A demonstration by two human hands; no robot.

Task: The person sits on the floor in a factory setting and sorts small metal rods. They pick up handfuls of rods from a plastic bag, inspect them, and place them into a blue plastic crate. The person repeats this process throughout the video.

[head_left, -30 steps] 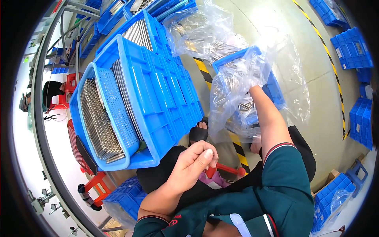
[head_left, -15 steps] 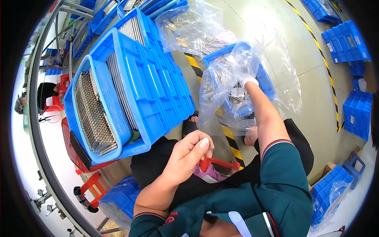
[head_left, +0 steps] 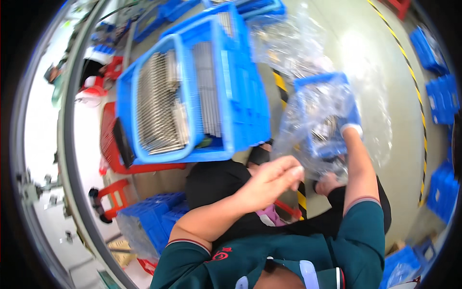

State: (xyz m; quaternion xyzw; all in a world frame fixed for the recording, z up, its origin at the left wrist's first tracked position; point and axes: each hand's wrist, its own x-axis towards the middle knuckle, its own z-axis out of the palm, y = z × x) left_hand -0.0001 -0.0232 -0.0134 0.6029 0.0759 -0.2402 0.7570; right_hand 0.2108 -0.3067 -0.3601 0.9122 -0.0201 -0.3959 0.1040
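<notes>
Dark green sleeves, red-and-white striped cuffs, bare forearms.

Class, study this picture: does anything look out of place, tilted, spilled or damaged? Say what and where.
The large blue crate of metal rods leans steeply, propped on a red stool. The clear plastic bag around the right hand is crumpled. Nothing looks spilled.
</notes>
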